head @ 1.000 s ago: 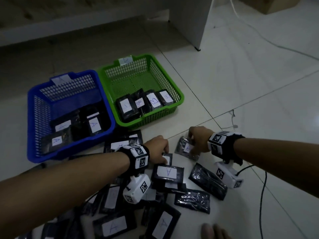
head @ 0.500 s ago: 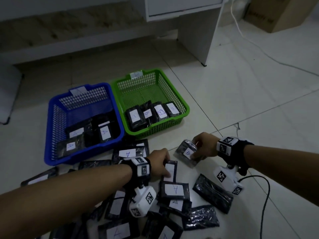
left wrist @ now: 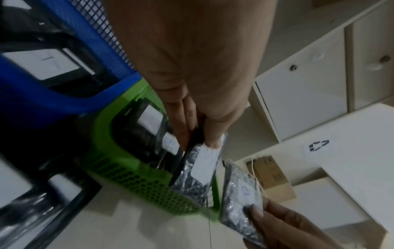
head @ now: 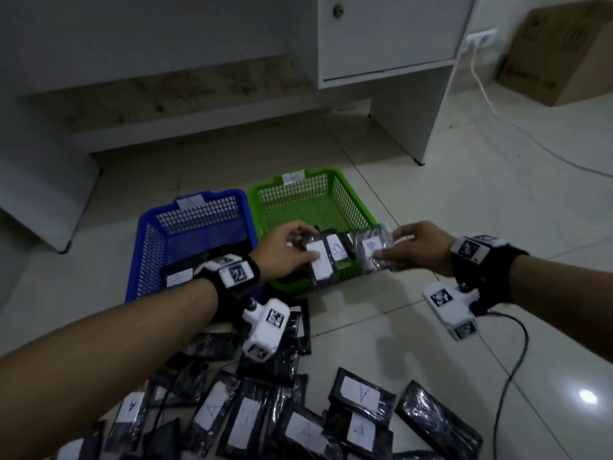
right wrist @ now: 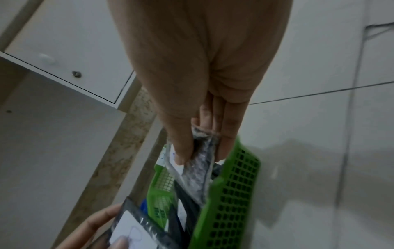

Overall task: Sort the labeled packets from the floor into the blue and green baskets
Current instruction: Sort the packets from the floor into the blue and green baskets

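Observation:
Two black plastic packets with white labels are held over the front edge of the green basket (head: pixel 308 194). My left hand (head: pixel 306 255) pinches one packet (head: pixel 321 265) between thumb and fingers; its letter is faint. My right hand (head: pixel 394 250) pinches another packet (head: pixel 371 252) marked B. The left wrist view shows the left-hand packet (left wrist: pixel 204 161) beside the right-hand one (left wrist: pixel 243 193). In the right wrist view my fingers (right wrist: pixel 181 151) grip the crinkled packet (right wrist: pixel 199 168) above the green basket (right wrist: pixel 232 202). The blue basket (head: pixel 199 217) at left holds A packets.
Several labeled packets (head: pixel 298 423) lie in a pile on the tiled floor near me. A white cabinet (head: pixel 381 38) stands behind the baskets, with a cardboard box (head: pixel 564 51) at far right. A white cord (head: pixel 497 111) and a black cable (head: pixel 512 370) cross the floor.
Both hands have lifted off the floor pile, each with a packet, and moved forward to the green basket's front edge. The head view has tilted up.

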